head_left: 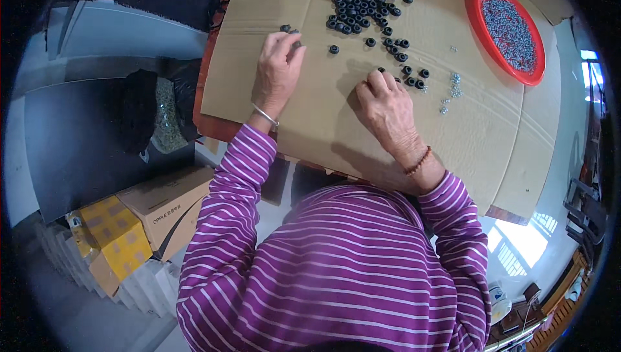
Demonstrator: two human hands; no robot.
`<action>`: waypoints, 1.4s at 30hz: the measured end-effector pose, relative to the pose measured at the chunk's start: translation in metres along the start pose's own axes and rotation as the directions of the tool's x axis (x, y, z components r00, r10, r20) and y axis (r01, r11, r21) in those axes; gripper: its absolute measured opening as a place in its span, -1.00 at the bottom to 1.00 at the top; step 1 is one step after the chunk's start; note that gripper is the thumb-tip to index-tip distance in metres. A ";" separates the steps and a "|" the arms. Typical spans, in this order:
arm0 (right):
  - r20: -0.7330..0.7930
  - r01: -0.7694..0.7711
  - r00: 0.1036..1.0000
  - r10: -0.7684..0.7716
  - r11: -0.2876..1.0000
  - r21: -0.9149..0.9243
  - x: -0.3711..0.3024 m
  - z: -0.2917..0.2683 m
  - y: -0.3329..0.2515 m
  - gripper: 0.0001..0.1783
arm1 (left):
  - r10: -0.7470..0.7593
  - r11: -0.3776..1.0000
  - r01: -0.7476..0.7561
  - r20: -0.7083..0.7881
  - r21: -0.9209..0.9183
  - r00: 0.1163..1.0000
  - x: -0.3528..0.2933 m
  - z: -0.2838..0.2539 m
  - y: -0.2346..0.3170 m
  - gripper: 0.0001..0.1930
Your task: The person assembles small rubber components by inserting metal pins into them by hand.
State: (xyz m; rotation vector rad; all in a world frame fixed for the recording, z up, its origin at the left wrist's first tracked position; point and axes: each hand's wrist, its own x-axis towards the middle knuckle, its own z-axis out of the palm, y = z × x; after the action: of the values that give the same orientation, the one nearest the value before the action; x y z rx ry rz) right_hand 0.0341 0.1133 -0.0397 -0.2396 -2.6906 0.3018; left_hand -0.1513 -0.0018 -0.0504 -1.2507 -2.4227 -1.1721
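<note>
My left hand (278, 70) is over the left of the cardboard, its thumb and fingers closed about a small dark round part, mostly hidden. Just past its fingertips lies another small black part (285, 28). My right hand (387, 109) is curled, knuckles up, near the middle of the cardboard. Whatever its fingers may hold is hidden beneath them. Black ring-like parts (411, 81) lie close by its fingers, and a single one (334, 49) sits between the two hands. Small shiny metal pieces (455, 85) are scattered right of my right hand.
A heap of black ring-like parts (362, 2) lies at the far middle of the cardboard sheet (310, 119). At the far right stands a red basin (479, 25) full of small metal pieces. Boxes (171, 203) and a bag (167, 116) are at left, beside the table.
</note>
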 end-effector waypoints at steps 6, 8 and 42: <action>0.012 -0.056 0.998 0.056 0.997 0.043 -0.029 -0.021 0.002 -0.82 | 0.204 0.969 -0.208 0.045 0.133 0.978 0.003 -0.001 0.027 -0.69; 0.003 -0.078 0.997 0.078 0.995 0.060 -0.040 -0.029 0.001 -0.83 | 0.242 0.961 -0.249 0.068 0.123 0.968 0.005 0.008 0.031 -0.73; -0.251 -0.518 0.723 0.643 0.746 0.419 -0.090 -0.054 0.047 -0.85 | 0.103 -0.465 0.768 0.834 -0.441 0.542 -0.070 0.019 0.126 -0.71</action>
State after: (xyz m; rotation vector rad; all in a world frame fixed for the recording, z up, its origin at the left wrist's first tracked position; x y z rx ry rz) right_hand 0.1436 0.1490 -0.0381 -0.9629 -2.0612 0.7890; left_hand -0.0085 0.0112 -0.0253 -0.2893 -1.4605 -4.3531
